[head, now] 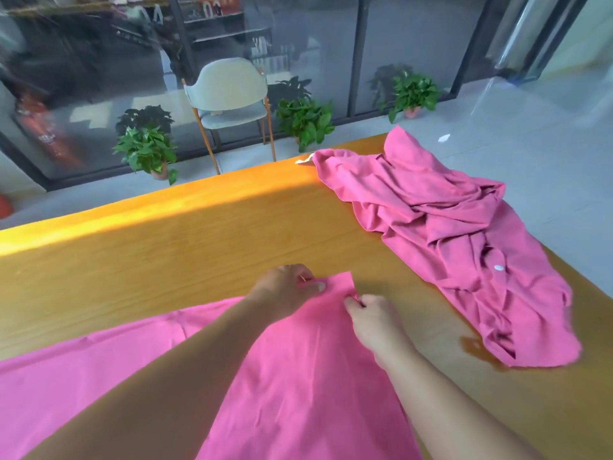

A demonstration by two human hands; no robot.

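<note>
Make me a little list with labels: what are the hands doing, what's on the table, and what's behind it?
Left hand: pinches the far corner of the flat pink cloth
Right hand: pinches the same corner at its right edge
Table: wooden, sunlit along the far edge
Also on table: crumpled pink garment with a white button, at the right, apart from the hands
Behind: grey chair, potted plants on the floor

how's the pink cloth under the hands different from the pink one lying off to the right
The flat cloth lies spread smooth; the crumpled garment is bunched in folds. The left hand and right hand pinch the flat cloth's corner; the crumpled garment lies untouched. Both are pink, on the table.
</note>
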